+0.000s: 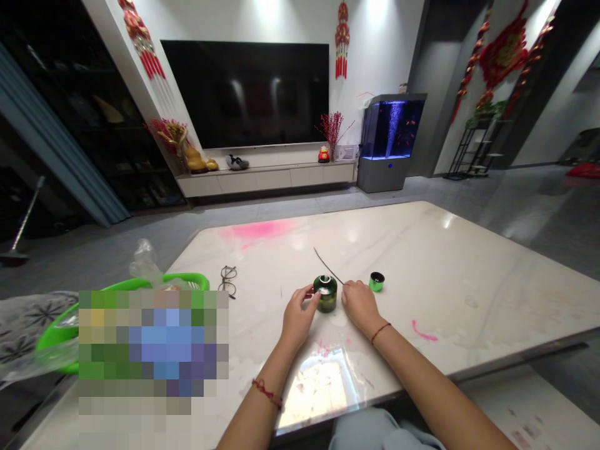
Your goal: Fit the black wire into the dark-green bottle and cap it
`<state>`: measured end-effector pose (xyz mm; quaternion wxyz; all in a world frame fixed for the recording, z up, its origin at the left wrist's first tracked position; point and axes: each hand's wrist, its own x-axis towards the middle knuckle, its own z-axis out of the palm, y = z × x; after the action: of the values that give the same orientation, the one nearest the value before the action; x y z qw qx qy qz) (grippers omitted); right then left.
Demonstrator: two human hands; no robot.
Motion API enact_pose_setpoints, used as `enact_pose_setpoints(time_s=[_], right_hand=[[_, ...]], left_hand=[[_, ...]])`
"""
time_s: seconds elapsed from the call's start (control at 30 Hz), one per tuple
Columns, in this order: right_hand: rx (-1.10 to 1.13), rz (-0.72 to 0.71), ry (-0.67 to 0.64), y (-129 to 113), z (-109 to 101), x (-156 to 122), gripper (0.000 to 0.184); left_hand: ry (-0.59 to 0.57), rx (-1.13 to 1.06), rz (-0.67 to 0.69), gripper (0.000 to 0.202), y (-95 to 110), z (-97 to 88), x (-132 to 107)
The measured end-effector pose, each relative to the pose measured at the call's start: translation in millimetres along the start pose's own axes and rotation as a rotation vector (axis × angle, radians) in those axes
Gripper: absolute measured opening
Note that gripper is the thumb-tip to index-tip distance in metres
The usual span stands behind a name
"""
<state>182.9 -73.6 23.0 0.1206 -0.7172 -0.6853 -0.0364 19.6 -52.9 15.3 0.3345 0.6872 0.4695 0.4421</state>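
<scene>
My left hand (pixel 299 315) is closed round the side of a small dark green glass bottle (pixel 327 302), its fingers partly hidden behind it. The bottle is upright on the table, with its pale-rimmed mouth uncovered. Just right of the bottle, my right hand (pixel 360 302) has its fingers pinched at the lower end of a thin dark stick (pixel 327 267). The stick slants up and left, past the bottle's far side. Close beyond my right hand stands a small shiny green cap (pixel 376 282), dark inside, with its hollow facing up.
Eyeglasses (pixel 228 281) lie on the pale marble table (pixel 469 269) to the left. A green basket (pixel 197 278) with plastic bags sits at the left edge, partly blurred out. Pink stains mark the tabletop. Beyond are a television (pixel 253 94) and a lit fish tank (pixel 391 131).
</scene>
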Motion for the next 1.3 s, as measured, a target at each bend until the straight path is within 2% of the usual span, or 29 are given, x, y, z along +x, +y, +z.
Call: enact_pose_setpoints(time_s=[0.2,0.4,0.57,0.67,0.8,0.9,1.13,1.3], right_hand=[[-0.075,-0.001,-0.118,-5,-23,-3,0.031],[-0.092,0.067,-0.157,-1,-32,-6,0.031],[-0.081,0.091,-0.120,-2,-27,-6,0.021],[-0.077,0.049,-0.078,-6,-19,-5,0.023],[-0.100,-0.012,-0.112,-9,-12,-3,0.027],[-0.092,0.006,-0.122,-8,-13,-3,0.026],[0.069,0.159,-0.128,2,-13,-5,0.016],[0.348,0.245,-0.016,14,-16,-2,0.011]], left_hand=[[-0.013,0.000,-0.016,0.036,0,-0.4,1],[-0.011,-0.002,-0.023,0.036,1,-0.4,1],[-0.003,-0.006,-0.011,0.036,0,0.5,2],[0.001,-0.008,-0.002,0.035,0,0.6,2],[-0.009,0.006,0.000,0.036,1,0.4,1],[-0.021,0.015,-0.001,0.037,1,0.4,2],[-0.022,0.011,0.001,0.037,0,0.0,2],[-0.028,0.008,-0.009,0.038,-1,-0.4,1]])
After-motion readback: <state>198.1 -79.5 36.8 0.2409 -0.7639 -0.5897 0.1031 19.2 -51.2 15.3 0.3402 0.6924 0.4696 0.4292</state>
